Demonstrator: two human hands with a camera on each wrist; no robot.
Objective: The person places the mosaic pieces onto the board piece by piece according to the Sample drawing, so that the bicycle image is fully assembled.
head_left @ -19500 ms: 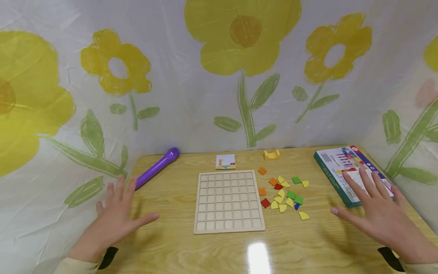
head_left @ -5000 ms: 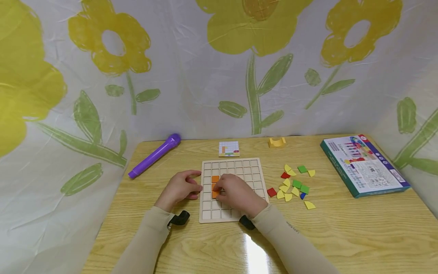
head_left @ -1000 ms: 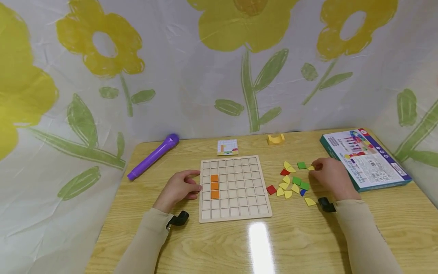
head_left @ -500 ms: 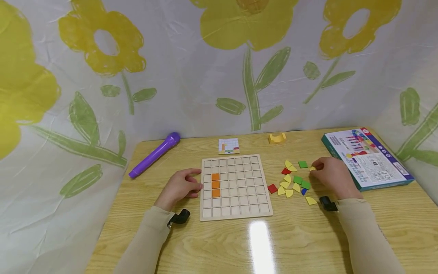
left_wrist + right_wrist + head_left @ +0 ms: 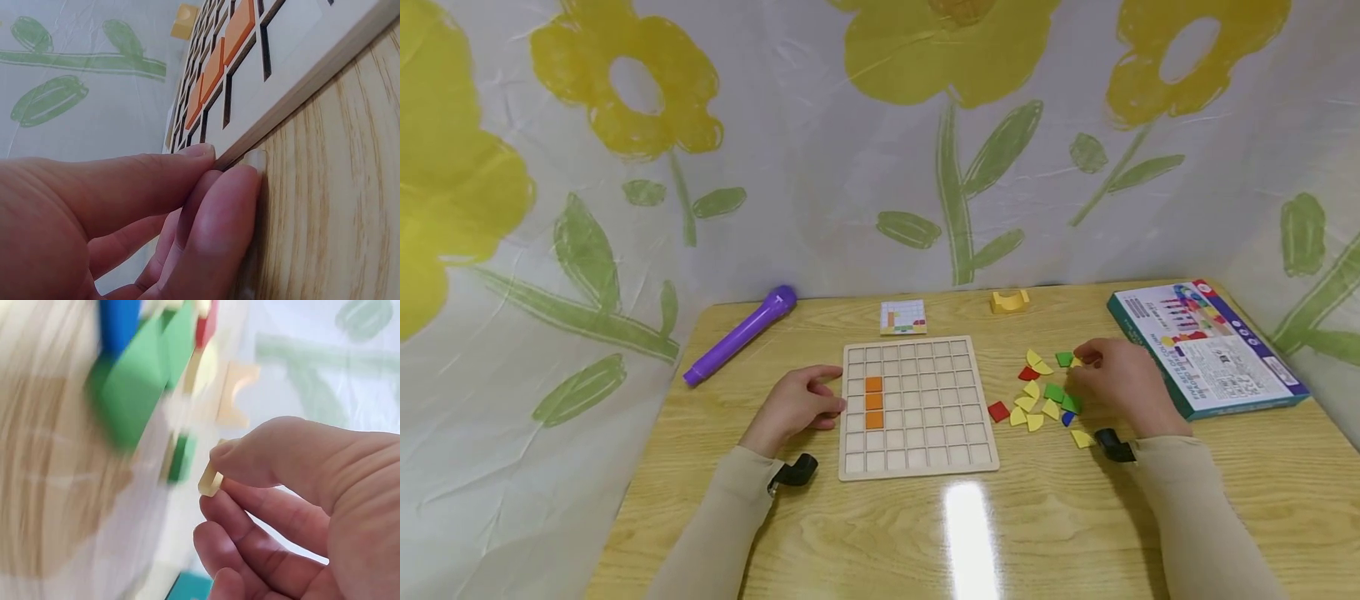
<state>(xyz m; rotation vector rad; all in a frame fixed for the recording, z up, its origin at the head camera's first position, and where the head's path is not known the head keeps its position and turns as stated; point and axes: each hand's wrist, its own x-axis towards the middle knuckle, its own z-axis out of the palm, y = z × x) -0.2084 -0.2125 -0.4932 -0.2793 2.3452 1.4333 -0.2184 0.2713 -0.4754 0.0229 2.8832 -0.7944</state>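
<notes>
In the head view my left hand [image 5: 793, 410] touches the left edge of a wooden grid board [image 5: 936, 468]; index finger and thumb rest apart along that edge. The left wrist view shows the fingertips against the board's rim [image 5: 275, 122]. Three orange square tiles [image 5: 874, 402] sit in a column in the board's second column of cells. My right hand [image 5: 1123, 383] pinches a yellow quarter-circle tile [image 5: 211, 481] between thumb and index finger, just right of the loose tiles. Nearest it lie a green square tile [image 5: 1064, 359] and more green tiles [image 5: 1054, 392].
Several yellow quarter-circle tiles [image 5: 1035, 422], a red square tile [image 5: 998, 412] and a blue piece [image 5: 1067, 419] lie right of the board. Behind are a pattern card [image 5: 903, 317], a yellow notched block [image 5: 1010, 302] and a purple microphone [image 5: 741, 335]. A game box [image 5: 1206, 350] lies at right.
The orange tiles went from table to board. My right hand left the board, took hold of the yellow quarter-circle tile and now shifts it slightly left. My left hand stays at the board's edge.
</notes>
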